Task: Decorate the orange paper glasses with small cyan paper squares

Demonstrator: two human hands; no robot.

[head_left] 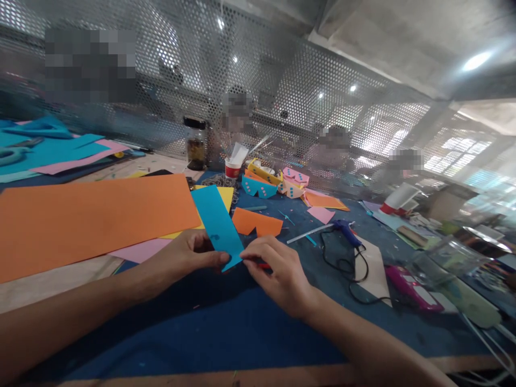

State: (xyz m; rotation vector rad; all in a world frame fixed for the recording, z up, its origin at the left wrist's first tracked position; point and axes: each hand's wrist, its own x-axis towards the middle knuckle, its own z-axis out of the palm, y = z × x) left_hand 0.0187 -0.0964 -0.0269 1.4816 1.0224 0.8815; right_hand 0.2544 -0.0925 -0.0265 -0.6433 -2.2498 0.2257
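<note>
A flat blue strip of craft paper or foam sheet (216, 223) is tilted above the blue table mat. My left hand (189, 255) grips its lower left side, thumb on top and fingers underneath. At the lower right corner, the fingertips of my right hand (282, 274) pinch the edge of the same strip. Something small and red (264, 265) shows by my right fingers; its kind I cannot make out. Just beyond the hands lies an orange cut-out with a notch (258, 221). A large orange sheet (92, 217) spreads out to the left.
A blue glue gun (345, 232) with a black cord lies at right, near a magenta device (413, 290) and a glass jar (447, 258). Paper glasses shapes (260, 187), a red-white cup (233, 169) and a dark-lidded jar (195, 145) stand behind. Scissors (16, 153) rest far left.
</note>
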